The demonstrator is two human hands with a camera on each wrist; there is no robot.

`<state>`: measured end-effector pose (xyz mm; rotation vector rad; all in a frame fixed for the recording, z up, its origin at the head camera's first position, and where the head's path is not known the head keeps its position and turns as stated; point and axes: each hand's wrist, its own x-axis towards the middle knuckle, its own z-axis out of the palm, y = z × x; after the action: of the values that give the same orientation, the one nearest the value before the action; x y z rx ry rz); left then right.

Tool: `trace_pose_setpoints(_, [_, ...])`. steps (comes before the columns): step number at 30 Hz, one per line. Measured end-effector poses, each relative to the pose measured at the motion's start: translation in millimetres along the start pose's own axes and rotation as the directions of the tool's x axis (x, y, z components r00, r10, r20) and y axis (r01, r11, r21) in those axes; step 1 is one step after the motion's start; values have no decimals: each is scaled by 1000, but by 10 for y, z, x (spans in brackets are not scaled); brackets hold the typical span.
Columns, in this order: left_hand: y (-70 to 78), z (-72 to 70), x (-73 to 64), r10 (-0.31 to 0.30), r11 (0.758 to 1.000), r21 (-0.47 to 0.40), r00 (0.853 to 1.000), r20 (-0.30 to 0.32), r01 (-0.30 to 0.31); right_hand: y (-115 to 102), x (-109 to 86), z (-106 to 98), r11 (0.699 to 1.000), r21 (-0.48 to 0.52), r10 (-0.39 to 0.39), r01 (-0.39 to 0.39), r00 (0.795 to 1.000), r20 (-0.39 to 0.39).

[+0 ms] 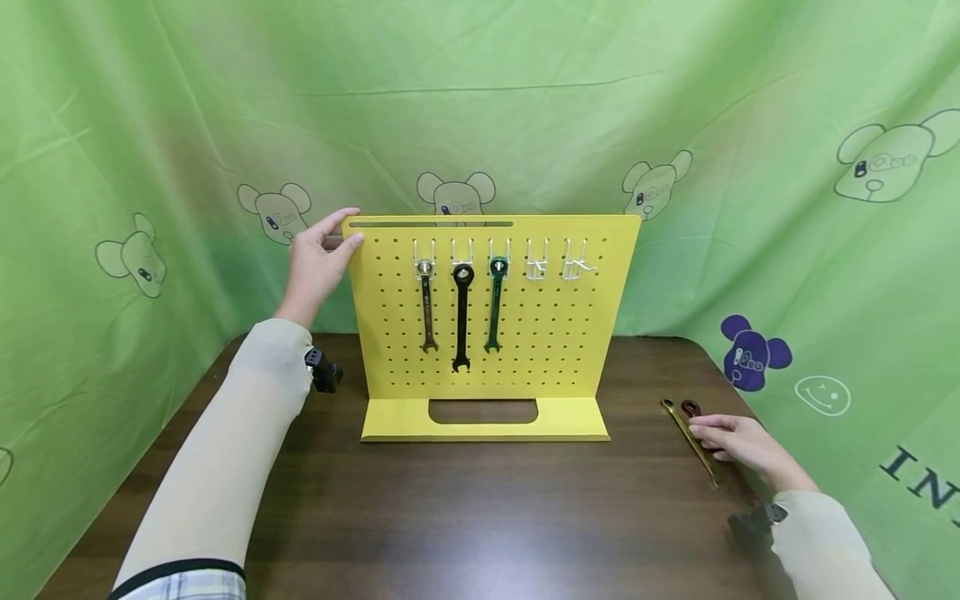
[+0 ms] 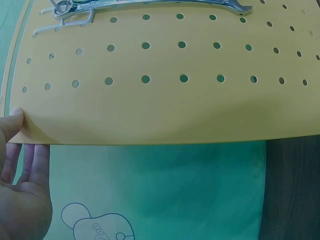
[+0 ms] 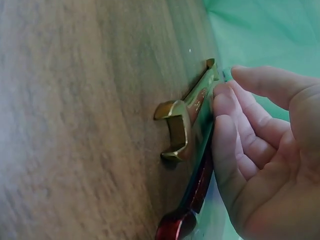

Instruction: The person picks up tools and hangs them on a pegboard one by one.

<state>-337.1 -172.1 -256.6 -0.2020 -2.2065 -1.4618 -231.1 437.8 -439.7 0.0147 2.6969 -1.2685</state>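
Note:
My left hand (image 1: 318, 262) pinches the upper left corner of a yellow pegboard (image 1: 480, 387), thumb on the front and fingers behind. On its hooks hang a silver-grey combination wrench (image 1: 427, 312), a black one (image 1: 462, 321) and a green one (image 1: 496, 308), ring ends up. On the table at the right, my right hand (image 1: 738, 446) reaches over a red wrench (image 3: 200, 187), fingertips right at its shaft and thumb apart from them. In the head view the hand hides most of that wrench (image 1: 691, 407). Beside it lies a gold wrench (image 1: 688, 437), its open jaw (image 3: 177, 132) nearer the wrist camera.
Two white hooks, a middle-right one (image 1: 536, 265) and a far-right one (image 1: 576, 265), carry nothing. The board stands on a flat yellow base (image 1: 397, 421) on a dark wooden table (image 1: 465, 517). Green printed cloth (image 1: 525, 108) hangs behind and at both sides.

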Motion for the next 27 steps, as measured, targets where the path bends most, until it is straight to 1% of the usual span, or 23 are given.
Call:
trace_pose_setpoints(5, [7,-3,2,6,1000,1,1000,1,-6,25,60,6,997,-76,3,-5,1000,-20])
trace_pose_setpoints(8, [8,-6,-1,6,1000,5,1000,4,-6,34,94,15,993,-112,21,-25,999,-37])
trace_pose_setpoints(16, [26,-9,-10,11,1000,10,1000,1,-11,9,122,47,985,-160,45,-58,996,-79])
trace_pose_setpoints(22, [29,-14,-9,0,1000,11,1000,-6,0,13,132,68,976,-203,60,-80,993,-103])
trace_pose_setpoints(27, [25,-7,-5,2,1000,7,1000,-5,-2,20,129,74,976,-200,68,-88,992,-107])
